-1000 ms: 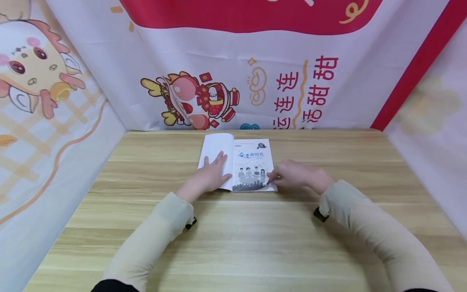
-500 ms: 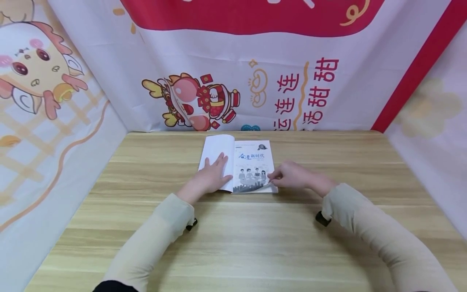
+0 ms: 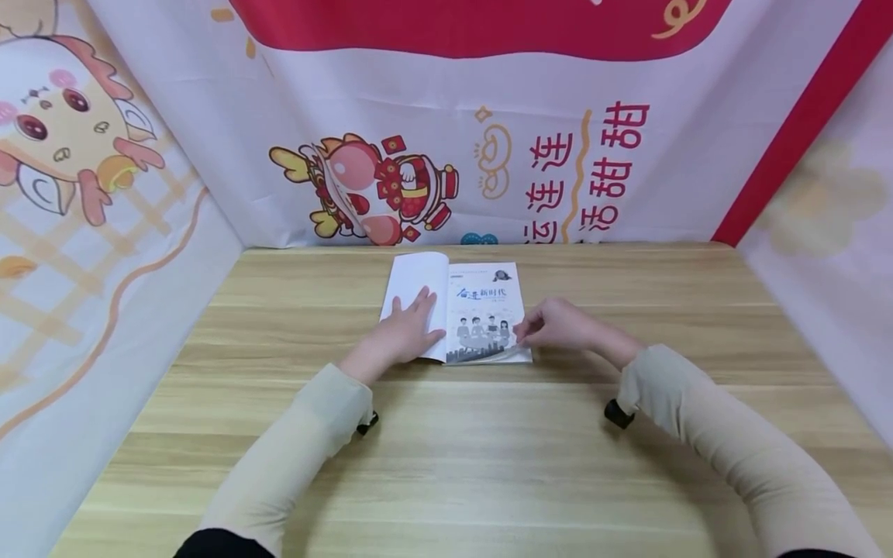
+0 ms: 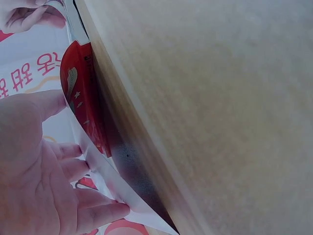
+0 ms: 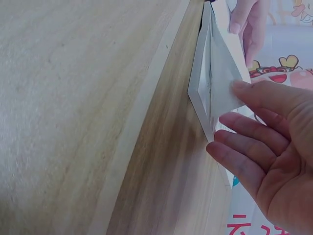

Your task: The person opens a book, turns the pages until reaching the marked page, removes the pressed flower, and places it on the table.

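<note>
An open paperback book lies on the wooden table, showing a title page with blue lettering and grey figures. My left hand presses the turned-back front cover with spread, fairly straight fingers. In the left wrist view, the red outer side of the cover bows up off the table beneath that hand. At the book's lower right corner, my right hand pinches a page edge. The right wrist view shows the lifted page at the thumb, its corner apart from the stack below; the other fingers are loosely bent.
The wooden table reaches back to a white and red printed cloth hanging behind it. Printed cloths also hang at the left and right.
The pinched page corner has risen slightly from the stack, with the right hand's fingers still on it. The left hand has stayed in place on the cover.
</note>
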`<state>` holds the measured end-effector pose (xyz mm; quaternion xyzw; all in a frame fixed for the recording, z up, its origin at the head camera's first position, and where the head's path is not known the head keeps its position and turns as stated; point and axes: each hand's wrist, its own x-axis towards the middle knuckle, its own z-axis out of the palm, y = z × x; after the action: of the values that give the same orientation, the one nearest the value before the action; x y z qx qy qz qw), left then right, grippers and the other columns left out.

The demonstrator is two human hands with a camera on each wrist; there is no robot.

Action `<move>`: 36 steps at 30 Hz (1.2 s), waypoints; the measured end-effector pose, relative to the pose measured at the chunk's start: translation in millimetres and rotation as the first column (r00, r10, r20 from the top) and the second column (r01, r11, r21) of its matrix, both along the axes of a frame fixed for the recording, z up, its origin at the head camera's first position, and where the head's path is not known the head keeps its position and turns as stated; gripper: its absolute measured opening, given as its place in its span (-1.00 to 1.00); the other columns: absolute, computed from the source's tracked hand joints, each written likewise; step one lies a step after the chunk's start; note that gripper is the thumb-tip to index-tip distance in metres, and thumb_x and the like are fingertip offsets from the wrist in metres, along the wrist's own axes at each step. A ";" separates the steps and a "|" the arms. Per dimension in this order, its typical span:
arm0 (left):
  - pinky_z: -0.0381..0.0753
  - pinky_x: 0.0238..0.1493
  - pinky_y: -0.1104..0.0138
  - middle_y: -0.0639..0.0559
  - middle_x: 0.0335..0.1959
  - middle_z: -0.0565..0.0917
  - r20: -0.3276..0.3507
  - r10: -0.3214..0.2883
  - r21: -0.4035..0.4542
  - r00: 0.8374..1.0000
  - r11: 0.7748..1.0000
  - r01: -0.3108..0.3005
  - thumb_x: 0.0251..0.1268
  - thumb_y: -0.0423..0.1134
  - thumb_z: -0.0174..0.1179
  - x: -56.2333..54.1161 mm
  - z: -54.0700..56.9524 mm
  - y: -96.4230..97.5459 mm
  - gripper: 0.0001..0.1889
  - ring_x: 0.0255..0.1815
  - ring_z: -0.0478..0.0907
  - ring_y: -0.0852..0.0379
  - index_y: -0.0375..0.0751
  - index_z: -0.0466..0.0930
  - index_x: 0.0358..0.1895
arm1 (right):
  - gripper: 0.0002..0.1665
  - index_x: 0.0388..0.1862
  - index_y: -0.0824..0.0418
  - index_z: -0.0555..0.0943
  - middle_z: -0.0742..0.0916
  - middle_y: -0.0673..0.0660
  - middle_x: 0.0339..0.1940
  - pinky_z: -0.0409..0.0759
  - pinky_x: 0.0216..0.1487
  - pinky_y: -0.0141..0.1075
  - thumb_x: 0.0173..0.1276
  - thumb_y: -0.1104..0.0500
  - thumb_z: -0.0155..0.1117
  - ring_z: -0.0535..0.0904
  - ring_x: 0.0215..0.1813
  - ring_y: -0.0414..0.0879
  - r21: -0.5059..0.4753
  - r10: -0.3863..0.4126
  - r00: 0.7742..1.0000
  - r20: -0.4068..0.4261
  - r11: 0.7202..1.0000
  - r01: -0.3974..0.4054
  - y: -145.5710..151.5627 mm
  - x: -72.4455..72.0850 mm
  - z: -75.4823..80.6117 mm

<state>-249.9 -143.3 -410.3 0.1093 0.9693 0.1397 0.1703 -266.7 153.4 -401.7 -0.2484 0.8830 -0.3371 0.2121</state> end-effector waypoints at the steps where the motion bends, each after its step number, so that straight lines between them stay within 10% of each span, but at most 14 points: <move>1: -0.05 0.50 -0.29 -0.01 0.70 -0.26 0.001 0.000 -0.002 1.000 1.000 0.000 0.60 0.18 -0.03 -0.4 0.1 -0.1 -0.17 0.60 -0.28 -0.49 -0.07 -0.17 0.70 | -0.96 -0.28 0.20 0.81 0.82 0.07 -0.15 0.65 0.01 -0.17 0.30 0.30 0.47 0.69 -0.12 -0.06 -0.002 0.003 1.000 -0.001 1.000 -0.003 -0.5 0.5 1.0; 9: -0.07 0.51 -0.27 -0.03 0.70 -0.27 0.003 -0.005 -0.011 1.000 1.000 0.005 0.60 0.17 -0.03 -3.0 -0.1 -1.0 -0.17 0.59 -0.27 -0.49 -0.09 -0.18 0.70 | -0.88 -0.42 0.16 0.72 0.80 0.14 -0.04 0.59 0.23 -0.04 0.32 0.30 0.45 0.68 0.14 0.05 0.004 0.033 0.999 0.018 0.999 -0.033 -3.6 0.4 6.3; 20: -0.05 0.50 -0.28 -0.03 0.69 -0.28 0.009 -0.005 -0.014 1.000 1.000 0.005 0.60 0.18 -0.02 -3.6 1.8 0.1 -0.16 0.59 -0.27 -0.49 -0.09 -0.18 0.70 | -0.86 -0.38 0.15 0.68 0.71 0.01 -0.35 0.60 -0.20 -0.23 0.26 0.38 0.37 0.55 -0.29 -0.10 0.138 0.095 0.990 -0.106 0.987 -0.080 -12.9 6.4 7.1; 30: -0.05 0.50 -0.28 -0.02 0.69 -0.30 0.021 -0.002 -0.009 1.000 1.000 0.003 0.60 0.17 -0.02 -2.3 1.7 -0.6 -0.16 0.59 -0.29 -0.48 -0.08 -0.19 0.70 | -0.88 -0.25 0.25 0.75 0.79 0.09 -0.33 0.71 -0.15 -0.23 0.27 0.41 0.43 0.69 -0.26 -0.10 0.174 0.152 0.885 -0.439 0.981 -0.082 -17.7 20.5 -8.5; 36: -0.06 0.50 -0.27 -0.02 0.69 -0.31 0.016 -0.010 -0.006 1.000 1.000 0.010 0.60 0.17 -0.02 -2.3 0.4 -1.6 -0.16 0.59 -0.29 -0.48 -0.07 -0.20 0.70 | -0.90 -0.22 0.26 0.79 0.82 0.13 -0.27 0.72 -0.09 -0.17 0.29 0.36 0.47 0.74 -0.20 -0.04 0.173 0.090 0.884 -0.458 0.985 -0.010 -15.5 13.6 -9.6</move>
<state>-252.2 -145.0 -409.9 0.1123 0.9678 0.1366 0.1790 -253.1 137.9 -411.3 -0.3259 0.9263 -0.1876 0.0233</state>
